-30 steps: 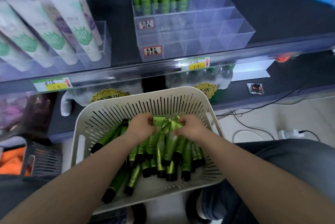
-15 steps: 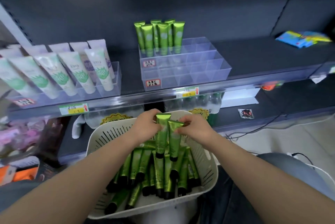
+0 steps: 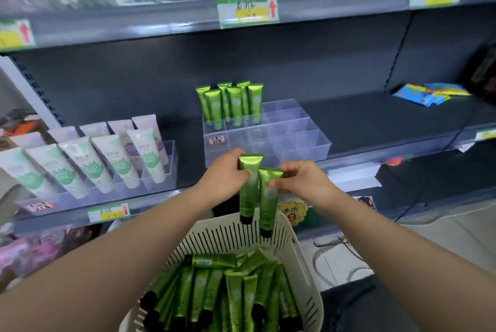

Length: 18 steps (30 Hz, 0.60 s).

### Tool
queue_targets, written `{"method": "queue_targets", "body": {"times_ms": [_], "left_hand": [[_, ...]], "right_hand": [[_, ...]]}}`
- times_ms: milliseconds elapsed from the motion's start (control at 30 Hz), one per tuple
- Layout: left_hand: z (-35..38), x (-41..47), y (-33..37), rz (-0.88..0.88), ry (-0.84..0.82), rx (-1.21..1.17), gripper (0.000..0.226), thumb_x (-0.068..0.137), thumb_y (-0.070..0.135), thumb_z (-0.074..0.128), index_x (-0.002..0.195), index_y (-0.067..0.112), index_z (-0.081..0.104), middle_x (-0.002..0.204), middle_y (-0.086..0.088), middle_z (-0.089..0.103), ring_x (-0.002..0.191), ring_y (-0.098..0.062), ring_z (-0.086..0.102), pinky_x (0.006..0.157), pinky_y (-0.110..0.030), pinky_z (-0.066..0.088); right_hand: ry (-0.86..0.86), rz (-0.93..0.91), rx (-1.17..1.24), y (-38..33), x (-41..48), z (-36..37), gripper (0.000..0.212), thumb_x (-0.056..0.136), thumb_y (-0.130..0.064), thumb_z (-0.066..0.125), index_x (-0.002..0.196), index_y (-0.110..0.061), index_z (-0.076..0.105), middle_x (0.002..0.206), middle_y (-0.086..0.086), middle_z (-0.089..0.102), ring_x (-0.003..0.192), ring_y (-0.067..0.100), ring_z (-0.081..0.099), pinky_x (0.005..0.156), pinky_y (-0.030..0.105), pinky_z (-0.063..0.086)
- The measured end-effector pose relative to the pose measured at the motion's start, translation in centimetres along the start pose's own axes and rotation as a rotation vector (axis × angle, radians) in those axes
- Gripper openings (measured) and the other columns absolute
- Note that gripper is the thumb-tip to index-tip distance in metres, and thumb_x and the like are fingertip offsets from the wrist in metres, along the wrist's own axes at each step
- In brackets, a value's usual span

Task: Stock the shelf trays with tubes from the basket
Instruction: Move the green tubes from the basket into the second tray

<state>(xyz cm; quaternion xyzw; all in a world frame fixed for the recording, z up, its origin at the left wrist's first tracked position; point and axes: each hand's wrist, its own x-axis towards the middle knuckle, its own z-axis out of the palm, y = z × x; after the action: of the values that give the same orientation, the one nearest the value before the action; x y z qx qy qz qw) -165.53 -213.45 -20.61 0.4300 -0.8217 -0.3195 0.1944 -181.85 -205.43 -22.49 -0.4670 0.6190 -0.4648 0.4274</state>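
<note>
Tubes (image 3: 247,197) hang over the basket (image 3: 222,240), one pinched in my left hand (image 3: 222,176), one in my right hand (image 3: 303,181), print unreadable. Tray (image 3: 295,141) rows just beyond stand open.

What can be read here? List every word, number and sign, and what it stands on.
"水" over "9", other characters unclear: yellow starburst sign.
Red up arrow, handwriting blurred: upper price tag.
Red up arrow, figures blurred: lower price tag.
Red-bordered label on the clear tray: too small to read.
White tubes and held tubes: print blurred.
</note>
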Motion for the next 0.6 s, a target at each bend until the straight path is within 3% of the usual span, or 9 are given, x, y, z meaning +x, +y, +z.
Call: {"method": "queue_targets", "body": {"times_ms": [67, 200, 267, 367, 433, 600], "left_hand": [[-0.6, 1.7, 1.0, 0.017, 0.01, -0.012, 0.016, 0.085, 0.007, 0.057, 0.1, 0.012, 0.056, 0.083, -0.007, 0.063, 0.075, -0.023, 0.058, 0.065, -0.032, 0.042], [-1.4, 5.1, 2.5, 0.036, 0.033, -0.036, 0.027, 0.087, 0.01, 0.057, 0.113, 0.017, 0.052, 0.08, 0.001, 0.06, 0.067, -0.014, 0.056, 0.057, -0.026, 0.041], [-1.6, 7.0, 3.2, 0.052, 0.052, -0.017, 0.038, 0.088, 0.011, 0.056, 0.125, 0.013, 0.048, 0.078, 0.003, 0.058, 0.065, -0.009, 0.054, 0.057, -0.024, 0.04], [-1.6, 9.9, 3.9, 0.072, 0.074, 0.033, 0.042, 0.088, 0.012, 0.055, 0.129, 0.008, 0.045, 0.07, 0.005, 0.053, 0.058, -0.005, 0.049, 0.05, -0.019, 0.038], [-1.7, 11.6, 4.2, 0.086, 0.09, 0.029, 0.044, 0.088, 0.012, 0.054, 0.131, 0.007, 0.045, 0.067, 0.006, 0.052, 0.056, -0.003, 0.048, 0.041, -0.011, 0.033], [-2.0, 15.7, 4.7, 0.103, 0.134, 0.056, 0.04, 0.089, 0.014, 0.053, 0.129, 0.01, 0.047, 0.066, 0.007, 0.049, 0.064, -0.012, 0.055, 0.041, -0.01, 0.032]], "right_hand": [[0.015, -0.031, 0.015, -1.0, 1.0, -1.0, 0.019, 0.079, 0.003, 0.069, 0.068, -0.013, 0.066, 0.057, -0.005, 0.064, 0.054, 0.007, 0.059, 0.054, 0.016, 0.049], [0.066, -0.073, -0.024, -2.5, 3.5, -3.0, 0.009, 0.078, -0.003, 0.072, 0.074, -0.009, 0.068, 0.07, 0.007, 0.063, 0.067, 0.017, 0.057, 0.077, 0.034, 0.052], [0.084, -0.087, -0.017, -3.3, 4.9, -3.9, 0.005, 0.079, -0.004, 0.072, 0.081, -0.004, 0.068, 0.079, 0.012, 0.062, 0.073, 0.018, 0.057, 0.082, 0.035, 0.052], [0.084, -0.121, 0.015, -4.2, 7.0, -5.0, 0.007, 0.081, -0.001, 0.069, 0.087, 0.001, 0.068, 0.079, 0.01, 0.063, 0.067, 0.01, 0.059, 0.07, 0.021, 0.055], [0.081, -0.141, 0.019, -4.6, 8.4, -5.6, 0.007, 0.082, 0.001, 0.067, 0.08, -0.006, 0.068, 0.073, 0.003, 0.065, 0.059, 0.0, 0.059, 0.06, 0.013, 0.051], [0.083, -0.164, 0.007, -5.2, 12.3, -7.1, 0.012, 0.084, 0.001, 0.064, 0.077, -0.009, 0.067, 0.067, -0.004, 0.065, 0.057, -0.001, 0.059, 0.057, 0.01, 0.048]]}}
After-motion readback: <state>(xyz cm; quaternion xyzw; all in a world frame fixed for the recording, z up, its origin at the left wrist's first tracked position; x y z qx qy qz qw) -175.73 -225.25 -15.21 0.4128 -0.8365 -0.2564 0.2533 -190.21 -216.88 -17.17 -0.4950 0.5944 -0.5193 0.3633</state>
